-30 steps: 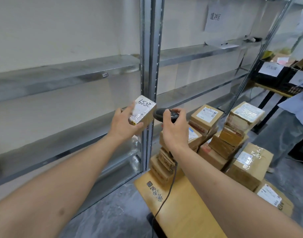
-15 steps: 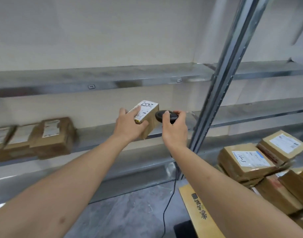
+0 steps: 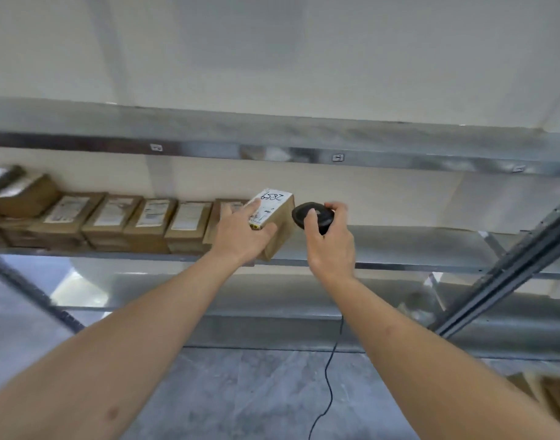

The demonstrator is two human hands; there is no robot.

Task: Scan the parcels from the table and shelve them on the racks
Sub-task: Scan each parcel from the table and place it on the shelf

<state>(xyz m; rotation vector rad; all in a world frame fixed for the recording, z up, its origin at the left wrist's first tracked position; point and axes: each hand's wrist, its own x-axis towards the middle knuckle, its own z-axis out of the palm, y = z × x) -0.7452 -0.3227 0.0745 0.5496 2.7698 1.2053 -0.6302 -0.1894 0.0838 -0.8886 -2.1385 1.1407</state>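
Left hand (image 3: 240, 236) fingers gripping small brown cardboard parcel with white label (image 3: 274, 217) mid-frame beside shelved brown parcel row (image 3: 120, 220), right hand (image 3: 331, 246) fingers clutching black corded scanner (image 3: 310, 215); shelving pending.

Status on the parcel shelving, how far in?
Done: a row of shelved parcels already stands on the middle shelf. In hand: the left hand holds a parcel marked 2859 at the row's right end, not yet set down; the right hand grips the scanner beside it. Left: more parcels show at the lower right edge, blurred.
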